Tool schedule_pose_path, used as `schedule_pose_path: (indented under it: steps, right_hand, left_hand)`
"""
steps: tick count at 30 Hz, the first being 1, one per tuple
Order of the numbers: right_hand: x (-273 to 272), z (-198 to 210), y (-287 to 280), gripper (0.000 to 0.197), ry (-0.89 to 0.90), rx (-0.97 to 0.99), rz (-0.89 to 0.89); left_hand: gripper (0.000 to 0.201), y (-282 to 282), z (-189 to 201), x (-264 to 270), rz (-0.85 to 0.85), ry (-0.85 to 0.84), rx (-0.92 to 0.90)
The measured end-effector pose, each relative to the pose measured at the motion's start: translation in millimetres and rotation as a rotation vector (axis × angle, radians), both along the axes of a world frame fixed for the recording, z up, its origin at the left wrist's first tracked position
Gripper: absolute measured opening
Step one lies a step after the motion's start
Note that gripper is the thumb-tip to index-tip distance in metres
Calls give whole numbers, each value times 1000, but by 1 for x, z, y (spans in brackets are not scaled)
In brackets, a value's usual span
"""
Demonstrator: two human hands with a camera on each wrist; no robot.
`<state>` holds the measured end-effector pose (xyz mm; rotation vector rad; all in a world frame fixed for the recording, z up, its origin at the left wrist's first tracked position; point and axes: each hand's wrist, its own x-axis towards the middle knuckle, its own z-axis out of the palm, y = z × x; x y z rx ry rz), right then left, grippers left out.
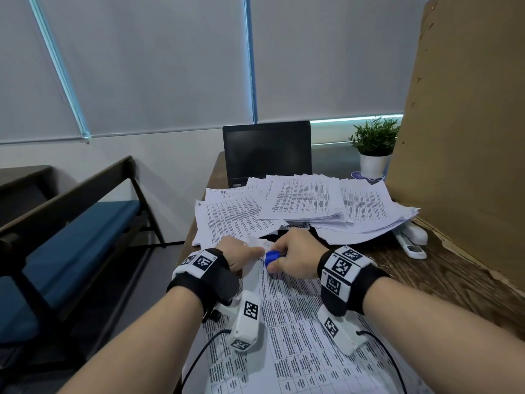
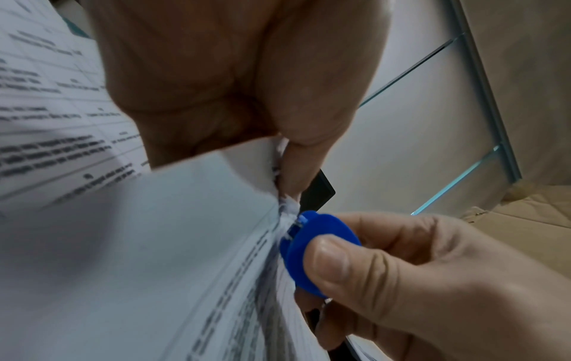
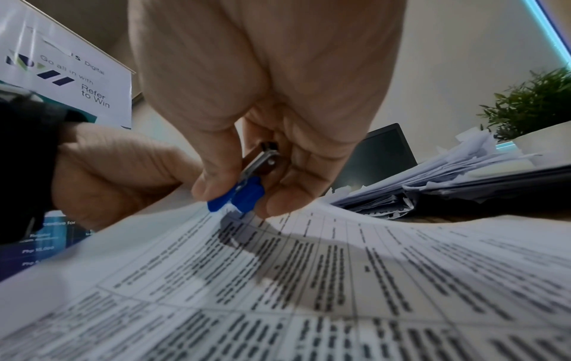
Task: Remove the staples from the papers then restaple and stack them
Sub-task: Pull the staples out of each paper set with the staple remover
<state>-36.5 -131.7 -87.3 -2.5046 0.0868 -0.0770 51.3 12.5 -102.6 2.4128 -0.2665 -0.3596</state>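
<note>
while loose paper piles (image 1: 306,206) cover the far desk (image 1: 426,277), the near printed packet (image 1: 298,336) lies under both wrists — left hand (image 1: 241,255) pinches its torn top corner, right hand (image 1: 295,258) squeezes a blue staple remover (image 1: 272,257) onto the staple (image 2: 297,223) there; white plant pot (image 1: 372,165) holds a green plant.

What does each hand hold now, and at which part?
The right hand pinches the blue staple remover by its plastic grips. The left hand pinches the stapled corner of the papers.
</note>
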Motion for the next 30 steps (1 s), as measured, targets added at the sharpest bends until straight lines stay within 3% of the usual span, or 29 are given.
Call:
schedule_pose_path:
  steps: [8,17,21,26,30]
  right_hand:
    - [0,-5,1,19,29,-48,39]
    - [8,-6,-25,11,-33,16,-192]
    - [12,-11,-34,10,-7,57,-203]
    - [-2,-3,-48,12,74,-167,-179]
    - [-22,10,-82,15,146,-382,-287]
  left_hand:
    - [35,3,-2,1,35,-50,6]
    - [14,8,2,-3,5,75,-157]
    - [7,4,3,-7,-9,128,-214]
    - [20,-7,7,-17,-37,40,-224]
    - [20,-17,15,-15,-38,98,-182]
